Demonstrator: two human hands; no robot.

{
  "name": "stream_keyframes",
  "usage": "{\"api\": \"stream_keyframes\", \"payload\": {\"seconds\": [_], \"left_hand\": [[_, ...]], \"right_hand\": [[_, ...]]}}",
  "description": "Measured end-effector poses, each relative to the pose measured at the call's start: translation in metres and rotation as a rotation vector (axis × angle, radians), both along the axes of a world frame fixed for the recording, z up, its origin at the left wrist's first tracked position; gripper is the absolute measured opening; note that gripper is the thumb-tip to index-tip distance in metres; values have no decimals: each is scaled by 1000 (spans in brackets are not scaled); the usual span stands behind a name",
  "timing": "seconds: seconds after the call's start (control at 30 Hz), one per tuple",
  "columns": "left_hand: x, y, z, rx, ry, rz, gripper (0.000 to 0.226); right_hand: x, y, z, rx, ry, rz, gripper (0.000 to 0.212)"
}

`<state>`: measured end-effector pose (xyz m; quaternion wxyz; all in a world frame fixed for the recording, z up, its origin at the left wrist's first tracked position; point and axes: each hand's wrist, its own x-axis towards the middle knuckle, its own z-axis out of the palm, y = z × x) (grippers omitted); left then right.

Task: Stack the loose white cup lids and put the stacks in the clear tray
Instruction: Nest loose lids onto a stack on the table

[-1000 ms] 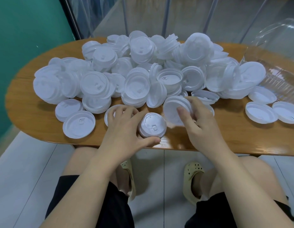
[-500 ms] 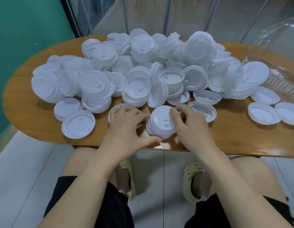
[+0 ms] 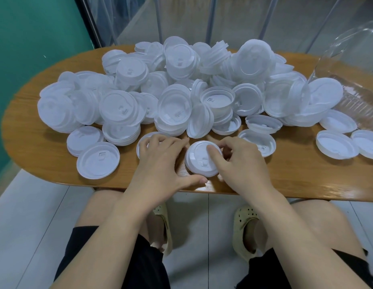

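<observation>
Seating lid stack [image 3: 203,159] at tabletop's [image 3: 46,155] six o'clock; right hand [image 3: 239,161] fingers pinching rim, left hand [image 3: 160,161] fingers relaxed, splayed; likely light, slippery, handling best by rim.

Lid heap [image 3: 181,90] on table [image 3: 35,155] — tray [image 3: 348,80] right

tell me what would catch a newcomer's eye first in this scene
First, the big heap of loose white plastic cup lids spread over most of the oval wooden table. Next, at the table's near edge, the left hand and right hand close around a small stack of white lids. At the far right, a clear plastic tray stands tilted.
</observation>
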<state>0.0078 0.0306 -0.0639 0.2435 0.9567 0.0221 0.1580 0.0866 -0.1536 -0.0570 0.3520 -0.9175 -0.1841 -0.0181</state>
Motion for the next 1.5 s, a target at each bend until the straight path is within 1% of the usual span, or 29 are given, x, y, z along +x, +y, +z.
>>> {"api": "stream_keyframes", "payload": {"seconds": [0.17,0.37,0.5,0.6,0.67,0.73,0.8,0.83,0.9,1.0,1.1,1.23,1.33,1.4,1.5], "left_hand": [[0,-1,0,41,22,-9,81],[2,-2,2,28,15,-2,76],[1,-2,2,43,1,2,75],[-2,1,3,34,-11,5,75],[-2,1,4,36,-16,7,78],[-2,-1,6,58,-17,5,81],[-1,-6,8,94,-7,1,79],[0,-9,9,118,1,0,77],[2,-14,9,145,13,2,72],[4,-21,9,121,10,4,65],[5,-25,8,94,11,-40,64],[5,-30,3,3,30,-140,62],[4,-35,-1,-62,28,-161,61],[5,-37,-3,-69,37,-151,65],[5,-38,-5,-79,60,-130,70]], "right_hand": [[0,2,0,-18,-8,-12,27],[1,4,0,-31,-10,-5,27],[5,-1,1,97,-31,-5,30],[12,-17,8,171,-134,16,19],[17,-36,13,134,-196,54,13],[23,-55,14,38,-178,111,27],[27,-70,10,-93,-131,147,42],[27,-74,6,-141,-122,152,44],[29,-78,-2,-167,-141,152,39],[29,-81,-5,-80,-172,140,26],[22,-80,1,101,-173,136,14],[14,-76,6,339,-90,85,12],[12,-73,8,538,31,46,19],[14,-73,10,571,82,3,21],[19,-75,7,511,83,-74,18]]}}
